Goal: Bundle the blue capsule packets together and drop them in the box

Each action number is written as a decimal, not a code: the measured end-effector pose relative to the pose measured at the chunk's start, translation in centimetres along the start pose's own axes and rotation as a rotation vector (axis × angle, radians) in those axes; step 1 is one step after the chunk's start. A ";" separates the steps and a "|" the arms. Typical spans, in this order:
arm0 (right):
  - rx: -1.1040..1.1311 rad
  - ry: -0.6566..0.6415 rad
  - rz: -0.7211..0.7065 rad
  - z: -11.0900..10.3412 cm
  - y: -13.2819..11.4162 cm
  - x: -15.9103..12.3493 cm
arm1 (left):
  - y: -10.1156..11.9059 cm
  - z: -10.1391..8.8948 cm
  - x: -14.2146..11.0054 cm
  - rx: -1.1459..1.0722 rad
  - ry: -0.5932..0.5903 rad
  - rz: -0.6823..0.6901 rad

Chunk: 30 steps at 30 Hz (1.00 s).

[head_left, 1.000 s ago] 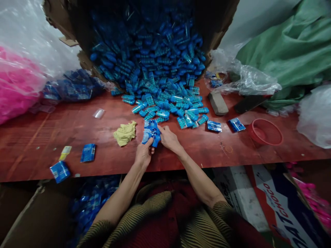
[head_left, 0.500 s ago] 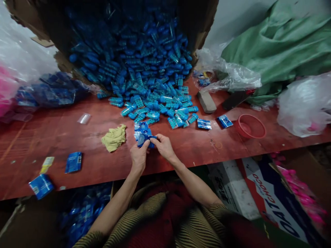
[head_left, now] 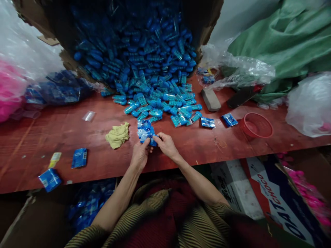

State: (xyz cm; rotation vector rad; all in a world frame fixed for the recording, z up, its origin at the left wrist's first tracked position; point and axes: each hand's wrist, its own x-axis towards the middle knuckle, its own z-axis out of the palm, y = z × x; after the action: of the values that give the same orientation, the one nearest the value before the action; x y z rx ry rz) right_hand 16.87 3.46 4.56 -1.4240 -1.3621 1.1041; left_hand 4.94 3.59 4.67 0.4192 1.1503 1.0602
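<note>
In the head view my left hand (head_left: 140, 155) is closed on the near edge of a blue printed packet (head_left: 146, 131), with the thumb on top. My right hand (head_left: 168, 146) pinches the packet's right corner between thumb and fingers. Small blue packets seem to overlap there, and I cannot tell how many. Just beyond lies a heap of small clear-wrapped containers with turquoise beads and blue ends (head_left: 155, 103), spilling from a large torn cardboard box (head_left: 212, 20). A crumpled yellow cloth (head_left: 117, 135) rests left of my hands.
Flat blue packets (head_left: 79, 157) lie at the left and right of the red table (head_left: 95, 168). A red basket (head_left: 258, 125), a grey block (head_left: 210, 100) and a green cloth (head_left: 284, 44) are on the right. Blue items (head_left: 90, 203) fill a box below.
The packet piece between my fingers has gone from raised and folded-looking to lying flatter, facing up. My fingers have shifted slightly. The whole view has slid a little.
</note>
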 end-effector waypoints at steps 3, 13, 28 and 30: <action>0.017 -0.038 -0.017 -0.4 0.0 0.0 | 0.1 -0.3 -0.2 -0.032 0.007 -0.019; 0.126 -0.070 0.082 -0.3 1.2 0.6 | -0.5 -0.6 -0.4 -0.043 0.011 -0.034; -0.629 0.161 0.012 -4.6 0.3 2.7 | -0.6 -1.2 -0.6 -0.149 -0.003 -0.264; -0.855 0.288 0.066 -5.8 1.0 3.9 | -0.5 -1.1 -0.7 -0.166 0.011 -0.290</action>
State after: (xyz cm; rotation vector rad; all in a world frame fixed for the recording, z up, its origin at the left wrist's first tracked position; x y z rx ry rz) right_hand 22.77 7.33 4.85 -2.1347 -1.6548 0.2965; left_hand 4.19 2.45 4.24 0.1108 1.0855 0.8955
